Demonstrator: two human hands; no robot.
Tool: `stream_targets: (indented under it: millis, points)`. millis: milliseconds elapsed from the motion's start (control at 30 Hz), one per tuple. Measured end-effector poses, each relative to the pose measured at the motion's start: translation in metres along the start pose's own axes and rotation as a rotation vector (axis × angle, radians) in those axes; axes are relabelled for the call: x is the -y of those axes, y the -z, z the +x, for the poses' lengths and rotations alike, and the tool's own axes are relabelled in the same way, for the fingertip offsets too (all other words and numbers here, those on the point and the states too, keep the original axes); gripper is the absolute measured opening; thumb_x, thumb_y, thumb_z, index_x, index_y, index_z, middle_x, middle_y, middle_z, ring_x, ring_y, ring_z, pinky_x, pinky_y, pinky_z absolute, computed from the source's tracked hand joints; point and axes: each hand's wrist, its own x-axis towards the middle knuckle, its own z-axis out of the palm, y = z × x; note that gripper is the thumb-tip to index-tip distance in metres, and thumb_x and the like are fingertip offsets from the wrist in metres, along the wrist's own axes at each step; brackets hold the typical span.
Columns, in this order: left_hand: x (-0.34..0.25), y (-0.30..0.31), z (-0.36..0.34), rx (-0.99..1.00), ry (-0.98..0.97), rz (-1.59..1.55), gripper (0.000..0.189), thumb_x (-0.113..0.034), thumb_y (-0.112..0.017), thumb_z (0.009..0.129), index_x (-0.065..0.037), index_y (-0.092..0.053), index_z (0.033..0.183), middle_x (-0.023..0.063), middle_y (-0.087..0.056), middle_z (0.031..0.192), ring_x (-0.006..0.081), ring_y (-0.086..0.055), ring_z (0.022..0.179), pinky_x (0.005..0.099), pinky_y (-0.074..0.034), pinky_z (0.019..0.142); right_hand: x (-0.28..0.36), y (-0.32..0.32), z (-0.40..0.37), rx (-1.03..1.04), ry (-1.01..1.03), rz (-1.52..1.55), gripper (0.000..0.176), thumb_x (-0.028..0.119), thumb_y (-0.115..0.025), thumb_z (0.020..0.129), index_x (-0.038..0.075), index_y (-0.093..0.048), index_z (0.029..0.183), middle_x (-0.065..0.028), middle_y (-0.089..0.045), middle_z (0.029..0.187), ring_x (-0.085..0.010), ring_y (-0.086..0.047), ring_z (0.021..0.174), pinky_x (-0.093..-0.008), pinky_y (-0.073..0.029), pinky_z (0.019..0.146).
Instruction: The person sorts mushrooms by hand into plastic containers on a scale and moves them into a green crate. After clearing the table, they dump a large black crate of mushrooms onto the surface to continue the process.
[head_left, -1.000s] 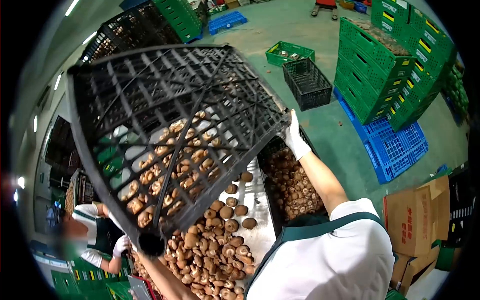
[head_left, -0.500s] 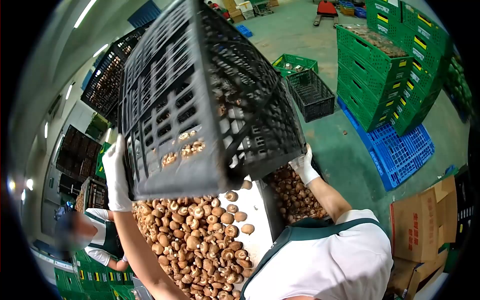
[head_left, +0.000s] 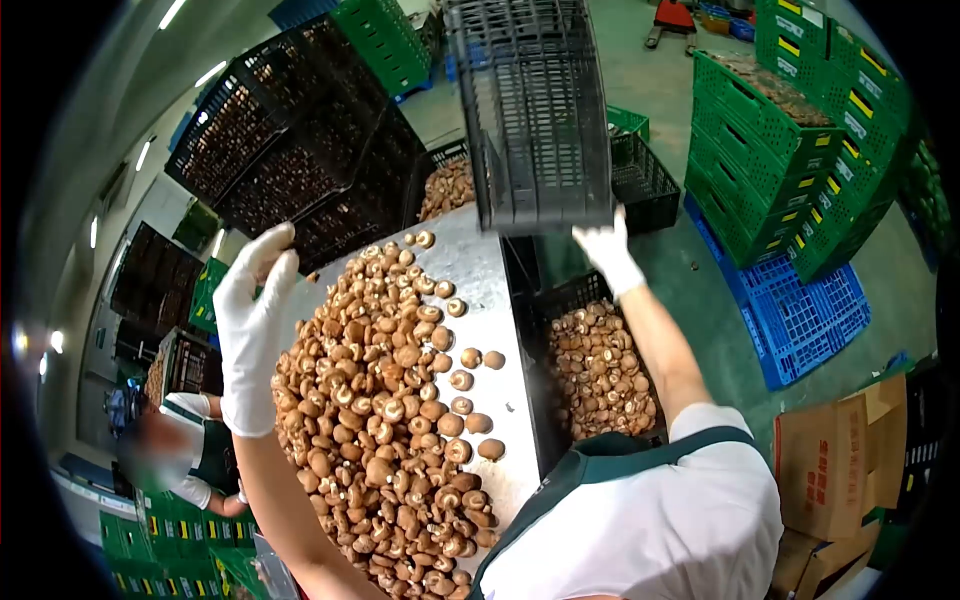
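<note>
A black plastic crate (head_left: 540, 120) with slatted sides hangs tilted beyond the table. My right hand (head_left: 610, 255), in a white glove, grips it at its lower right corner. My left hand (head_left: 250, 320), also gloved, is raised over the left side of the table, its fingers curved and apart with nothing in them. Below and between my hands, a large heap of brown mushrooms (head_left: 390, 420) covers much of the metal table (head_left: 480, 270). Several loose mushrooms lie along the heap's right side.
Right of the table stands a black crate of mushrooms (head_left: 600, 370). Stacked dark crates (head_left: 300, 140) rise at the back left. Green crates (head_left: 750, 150) stand on a blue pallet (head_left: 810, 310) at right, near cardboard boxes (head_left: 825, 460). Another person (head_left: 205, 450) is at far left.
The black crate has moved from over the mushroom heap to the back right, uncovering the heap and table. My left hand has let go of it; my right hand still holds it.
</note>
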Motion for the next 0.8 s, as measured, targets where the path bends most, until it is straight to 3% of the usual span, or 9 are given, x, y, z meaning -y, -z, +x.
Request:
stream_targets:
  millis: [67, 133, 233, 267, 467, 533, 567, 667, 800]
  points:
    - [0.007, 0.005, -0.028, 0.025, 0.087, 0.041, 0.033, -0.018, -0.060, 0.090, 0.002, -0.059, 0.116, 0.0078, -0.062, 0.111, 0.0156, -0.057, 0.096, 0.0274, -0.045, 0.087, -0.046, -0.044, 0.036, -0.252, 0.778, -1.151, 0.056, 0.037, -0.053, 0.092, 0.005, -0.038, 0.134, -0.0159, -0.061, 0.111, -0.0283, -0.062, 0.093, -0.0566, -0.038, 0.099]
    - [0.038, 0.011, -0.056, -0.003, 0.132, -0.020, 0.033, -0.017, -0.060, 0.091, 0.002, -0.058, 0.117, 0.0081, -0.061, 0.112, 0.0156, -0.057, 0.096, 0.0282, -0.045, 0.087, -0.069, -0.063, 0.046, -0.244, 0.796, -1.744, 0.064, 0.039, -0.052, 0.093, -0.006, -0.031, 0.133, -0.0217, -0.049, 0.127, -0.0335, -0.056, 0.107, -0.0450, -0.046, 0.094]
    - [0.070, 0.002, -0.109, -0.116, 0.277, -0.107, 0.030, -0.012, -0.058, 0.091, 0.003, -0.059, 0.117, 0.0080, -0.062, 0.112, 0.0139, -0.057, 0.100, 0.0266, -0.044, 0.089, -0.084, -0.056, 0.045, -0.195, 0.423, -1.926, 0.055, 0.039, -0.049, 0.094, -0.003, -0.042, 0.128, -0.0197, -0.055, 0.124, -0.0311, -0.059, 0.107, -0.0417, -0.048, 0.091]
    - [0.071, -0.004, -0.129, -0.157, 0.366, -0.070, 0.029, -0.010, -0.059, 0.090, 0.002, -0.059, 0.116, 0.0076, -0.063, 0.112, 0.0136, -0.057, 0.103, 0.0258, -0.043, 0.091, -0.090, -0.043, 0.034, -0.164, 0.337, -2.002, 0.044, 0.035, -0.049, 0.095, -0.003, -0.051, 0.117, -0.0164, -0.061, 0.113, -0.0273, -0.062, 0.099, -0.0385, -0.050, 0.086]
    - [0.096, -0.075, -0.251, -0.332, 0.667, -0.090, 0.027, -0.008, -0.063, 0.087, 0.000, -0.062, 0.113, 0.0069, -0.064, 0.108, 0.0135, -0.059, 0.098, 0.0252, -0.046, 0.088, -0.066, 0.047, -0.019, -0.523, -0.056, -2.253, 0.036, 0.033, -0.048, 0.096, 0.001, -0.060, 0.105, -0.0119, -0.067, 0.101, -0.0211, -0.067, 0.081, -0.0287, -0.055, 0.066]
    - [0.105, -0.103, -0.299, -0.361, 0.759, -0.051, 0.028, -0.009, -0.065, 0.085, -0.001, -0.062, 0.112, 0.0090, -0.064, 0.109, 0.0166, -0.059, 0.099, 0.0273, -0.046, 0.089, -0.065, 0.077, -0.039, -0.601, -0.098, -2.330, 0.035, 0.031, -0.048, 0.096, -0.001, -0.060, 0.103, -0.0122, -0.067, 0.100, -0.0197, -0.067, 0.077, -0.0283, -0.054, 0.062]
    - [0.107, -0.116, -0.321, -0.388, 0.706, 0.064, 0.029, -0.009, -0.065, 0.084, -0.001, -0.062, 0.112, 0.0109, -0.063, 0.110, 0.0197, -0.059, 0.100, 0.0291, -0.046, 0.090, -0.039, 0.091, -0.040, -0.627, -0.272, -2.208, 0.034, 0.030, -0.048, 0.096, -0.001, -0.060, 0.102, -0.0125, -0.067, 0.099, -0.0183, -0.066, 0.074, -0.0273, -0.053, 0.060]
    - [0.091, -0.143, -0.378, -0.438, 0.696, 0.364, 0.037, -0.008, -0.066, 0.080, -0.001, -0.058, 0.115, 0.0161, -0.059, 0.115, 0.0306, -0.056, 0.107, 0.0365, -0.043, 0.094, -0.061, 0.133, -0.065, -0.669, -0.274, -2.407, 0.030, 0.027, -0.048, 0.096, 0.001, -0.062, 0.101, -0.0101, -0.067, 0.097, -0.0150, -0.065, 0.071, -0.0235, -0.050, 0.057]
    - [0.044, -0.172, -0.435, -0.381, 0.837, 0.538, 0.059, -0.018, -0.072, 0.075, -0.004, -0.049, 0.127, 0.0203, -0.046, 0.130, 0.0376, -0.045, 0.117, 0.0430, -0.036, 0.099, -0.110, 0.181, -0.097, -0.380, -0.407, -2.701, 0.024, 0.019, -0.052, 0.092, 0.000, -0.066, 0.097, -0.0049, -0.068, 0.089, -0.0086, -0.062, 0.068, -0.0210, -0.047, 0.059]
